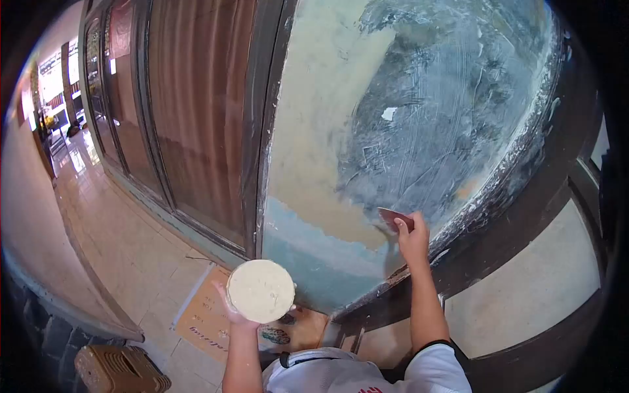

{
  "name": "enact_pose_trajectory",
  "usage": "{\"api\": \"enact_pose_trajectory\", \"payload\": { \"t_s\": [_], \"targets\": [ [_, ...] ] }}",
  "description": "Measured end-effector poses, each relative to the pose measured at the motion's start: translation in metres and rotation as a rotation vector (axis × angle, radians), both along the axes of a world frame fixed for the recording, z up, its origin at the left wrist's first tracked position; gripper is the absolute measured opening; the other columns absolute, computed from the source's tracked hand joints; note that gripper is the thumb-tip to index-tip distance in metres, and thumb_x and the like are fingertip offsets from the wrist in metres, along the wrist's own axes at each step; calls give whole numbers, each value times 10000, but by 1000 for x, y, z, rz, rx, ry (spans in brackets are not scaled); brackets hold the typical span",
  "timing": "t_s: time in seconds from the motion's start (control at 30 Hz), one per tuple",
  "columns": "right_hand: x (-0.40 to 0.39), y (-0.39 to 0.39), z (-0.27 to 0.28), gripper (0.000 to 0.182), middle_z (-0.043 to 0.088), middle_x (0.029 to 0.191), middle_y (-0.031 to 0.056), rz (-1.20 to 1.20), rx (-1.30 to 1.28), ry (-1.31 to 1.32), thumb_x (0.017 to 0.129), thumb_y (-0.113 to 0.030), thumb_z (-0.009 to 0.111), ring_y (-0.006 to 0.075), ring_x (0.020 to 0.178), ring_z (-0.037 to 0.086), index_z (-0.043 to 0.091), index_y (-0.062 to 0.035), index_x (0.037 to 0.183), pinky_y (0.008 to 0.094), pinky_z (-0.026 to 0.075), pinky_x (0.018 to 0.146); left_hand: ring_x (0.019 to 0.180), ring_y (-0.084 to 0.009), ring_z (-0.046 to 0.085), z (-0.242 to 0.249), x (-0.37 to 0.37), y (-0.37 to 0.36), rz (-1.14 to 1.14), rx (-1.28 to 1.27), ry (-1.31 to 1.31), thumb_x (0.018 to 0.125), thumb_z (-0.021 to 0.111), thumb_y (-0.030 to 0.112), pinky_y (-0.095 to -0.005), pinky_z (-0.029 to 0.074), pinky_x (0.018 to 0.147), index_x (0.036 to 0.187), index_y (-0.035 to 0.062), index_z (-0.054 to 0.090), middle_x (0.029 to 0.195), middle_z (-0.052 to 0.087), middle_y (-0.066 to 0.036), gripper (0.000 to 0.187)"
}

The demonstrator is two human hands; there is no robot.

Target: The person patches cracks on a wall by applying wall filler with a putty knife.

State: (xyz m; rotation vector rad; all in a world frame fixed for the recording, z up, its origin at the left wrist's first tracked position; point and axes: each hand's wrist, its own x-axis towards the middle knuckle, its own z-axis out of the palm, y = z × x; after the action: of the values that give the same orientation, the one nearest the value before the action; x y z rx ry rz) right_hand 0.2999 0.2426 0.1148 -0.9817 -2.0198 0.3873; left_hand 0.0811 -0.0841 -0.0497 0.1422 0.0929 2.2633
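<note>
A round tub (pixel 261 291) full of pale cream paste rests in my left hand (pixel 230 308), whose fingers spread around its side and underneath. My right hand (pixel 414 241) grips a thin reddish-brown scraper (pixel 395 219) between thumb and fingers, with its blade at the wall's lower part. The wall (pixel 419 124) carries grey, streaky filler over much of its surface, with a beige band (pixel 301 150) on the left and light blue paint (pixel 308 252) below. A small white patch (pixel 388 113) shows on the grey area.
Dark-framed windows (pixel 200 98) stand left of the wall; a dark-framed door (pixel 531 288) is at the right. Printed cardboard (pixel 196 321) lies on the tiled floor (pixel 124 242). A brown plastic stool (pixel 118 370) stands at the lower left.
</note>
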Motion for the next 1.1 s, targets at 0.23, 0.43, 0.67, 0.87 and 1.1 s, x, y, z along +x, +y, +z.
{"api": "enact_pose_trajectory", "payload": {
  "t_s": [0.23, 0.43, 0.67, 0.87, 1.1],
  "targets": [
    [-21, -61, 56, 342, 721, 1023, 99, 769, 480, -156, 703, 96, 674, 327, 1029, 657, 742, -49, 1005, 419, 539, 900, 1335, -434, 530, 64, 2, 37, -87, -33, 31, 900, 216, 888, -642, 475, 1046, 1483, 44, 492, 1489, 527, -212, 1063],
    [-30, -100, 68, 372, 722, 1092, 39, 883, 725, -331, 697, 3, 726, 294, 1066, 657, 752, -98, 1055, 406, 555, 891, 1339, -483, 506, 106, 9, 42, -313, 171, 116, 858, 203, 930, -761, 424, 1009, 1512, 76, 458, 1525, 487, -199, 1105],
    [-37, -97, 61, 284, 704, 1098, 69, 908, 746, -329, 811, -114, 700, 311, 1098, 647, 738, -72, 1089, 430, 548, 907, 1319, -488, 518, 104, 1, 49, -259, 30, -41, 826, 218, 957, -784, 425, 980, 1495, 77, 474, 1512, 497, -206, 1135],
    [-39, -93, 55, 372, 715, 1111, 48, 919, 712, -320, 710, -34, 758, 312, 1094, 646, 752, -107, 1075, 419, 550, 920, 1326, -518, 499, 114, 8, 46, -392, 258, -17, 799, 205, 979, -812, 410, 965, 1522, 70, 428, 1531, 464, -229, 1182],
    [-41, -91, 48, 377, 709, 1104, 43, 945, 668, -255, 735, -25, 737, 304, 1096, 634, 746, -108, 1102, 430, 532, 912, 1256, -413, 603, 123, 12, 48, -324, 273, 198, 908, 248, 880, -572, 503, 1042, 1452, -11, 509, 1434, 579, -220, 1076]
  ]
}}
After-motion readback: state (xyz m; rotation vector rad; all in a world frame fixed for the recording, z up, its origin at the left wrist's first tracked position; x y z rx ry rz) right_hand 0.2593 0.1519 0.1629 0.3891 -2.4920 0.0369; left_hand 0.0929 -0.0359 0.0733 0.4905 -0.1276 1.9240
